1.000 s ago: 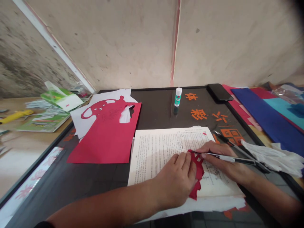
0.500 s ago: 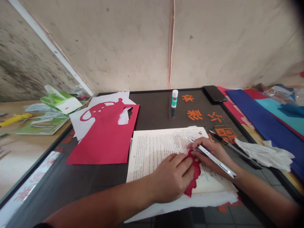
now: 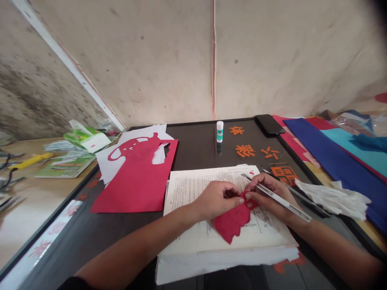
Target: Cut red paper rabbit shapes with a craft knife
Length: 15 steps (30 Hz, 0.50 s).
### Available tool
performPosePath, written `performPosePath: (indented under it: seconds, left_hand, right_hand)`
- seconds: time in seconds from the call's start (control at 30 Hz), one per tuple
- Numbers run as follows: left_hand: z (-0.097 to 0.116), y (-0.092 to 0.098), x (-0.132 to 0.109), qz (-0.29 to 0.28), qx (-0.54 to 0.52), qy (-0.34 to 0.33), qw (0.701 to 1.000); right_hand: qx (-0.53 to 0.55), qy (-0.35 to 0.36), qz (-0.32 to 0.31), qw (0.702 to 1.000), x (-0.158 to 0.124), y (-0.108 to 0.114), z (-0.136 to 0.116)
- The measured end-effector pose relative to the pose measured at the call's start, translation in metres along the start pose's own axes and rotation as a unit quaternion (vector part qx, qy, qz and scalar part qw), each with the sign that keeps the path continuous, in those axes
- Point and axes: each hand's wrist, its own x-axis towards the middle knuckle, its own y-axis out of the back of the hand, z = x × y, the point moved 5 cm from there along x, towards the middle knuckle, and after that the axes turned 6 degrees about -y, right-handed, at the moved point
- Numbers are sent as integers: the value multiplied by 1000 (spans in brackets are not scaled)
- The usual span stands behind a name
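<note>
Showing ragged edges, small holes, red paper cutout (image 3: 232, 222), left fingers (image 3: 232, 202) pinching it, right fingers (image 3: 263, 177) gripping knife (image 3: 280, 200)

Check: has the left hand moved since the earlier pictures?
Yes. The left hand has moved forward, away from the person's body, closer to the standing glue stick.

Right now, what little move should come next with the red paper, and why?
Perhaps lay the red cutout flat on the open book. The left hand and right hand both pinch it near its top, and the craft knife sits in the right hand with its tip off the cutout, so flattening seems sensible before any cutting.
</note>
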Motion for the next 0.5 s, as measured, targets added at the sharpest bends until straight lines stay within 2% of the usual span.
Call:
performPosePath:
  seconds: [0.07, 0.13, 0.2, 0.27, 0.37, 0.5]
  left_hand:
    - [-5, -2, 2, 2, -42, 24, 999]
    - [-12, -2, 3, 20, -84, 45, 995]
    - [-18, -1, 3, 41, -125, 63, 989]
    - [-23, 0, 2, 57, -162, 77, 982]
    - [-25, -1, 1, 59, -195, 86, 975]
    - [-19, -3, 0, 36, -209, 71, 975]
  right_hand:
    - [-18, 24, 22, 999, 0, 2, 1]
    - [-69, 84, 79, 991, -2, 5, -3]
    - [-153, 186, 150, 959, -8, 7, -13]
    - [-232, 284, 198, 909, -16, 4, -24]
    - [-306, 363, 205, 856, -21, -4, -32]
    - [-371, 383, 188, 825, -20, -9, -34]
